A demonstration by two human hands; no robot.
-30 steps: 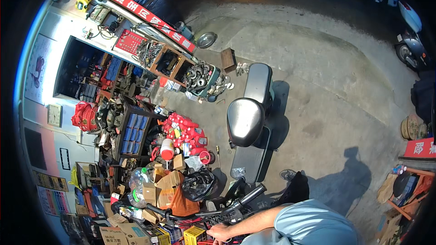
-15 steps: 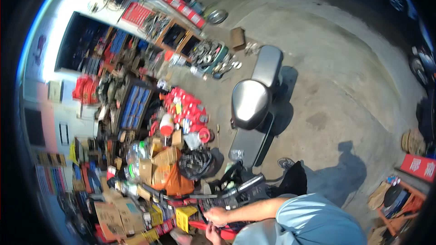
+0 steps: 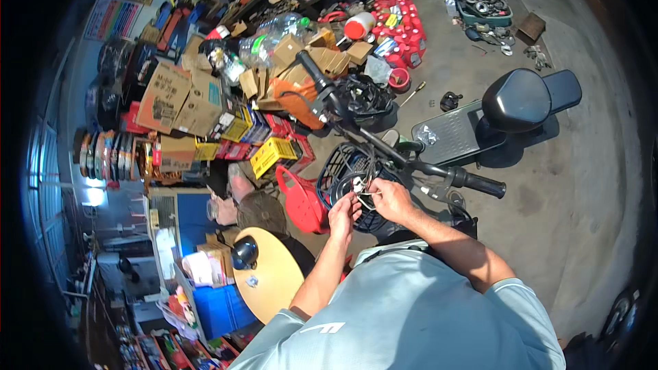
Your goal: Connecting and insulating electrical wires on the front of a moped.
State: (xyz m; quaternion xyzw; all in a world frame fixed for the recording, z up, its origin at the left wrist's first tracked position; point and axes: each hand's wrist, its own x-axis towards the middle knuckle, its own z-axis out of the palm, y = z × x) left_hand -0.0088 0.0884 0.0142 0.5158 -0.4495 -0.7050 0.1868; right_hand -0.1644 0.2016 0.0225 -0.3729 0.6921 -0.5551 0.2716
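Both of my hands are at the front of an electric scooter, over its dark wire basket (image 3: 371, 222) and close to the handlebar (image 3: 378, 142). A bundle of thin wires (image 3: 370, 164) with white ends hangs down between them. My left hand (image 3: 345, 215) is closed, fingertips pinching the wires from the left. From the other side my right hand (image 3: 391, 200) is closed on the wires too, thumb and fingertips together. Which single wire each one holds is too small to tell. The scooter's black seat (image 3: 517, 99) and grey footboard (image 3: 449, 133) lie beyond.
A red plastic chair-like piece (image 3: 300, 202) stands left of the basket. Cardboard boxes (image 3: 168, 92), a yellow box (image 3: 273, 156) and red bottles (image 3: 408, 27) crowd the far left. A screwdriver (image 3: 412, 94) lies on the concrete floor. A round tan tabletop (image 3: 267, 277) is near my left arm.
The view has swung round, bringing my hands from the lower edge to the middle and the scooter's handlebar and basket into full sight. Both hands stay close together.
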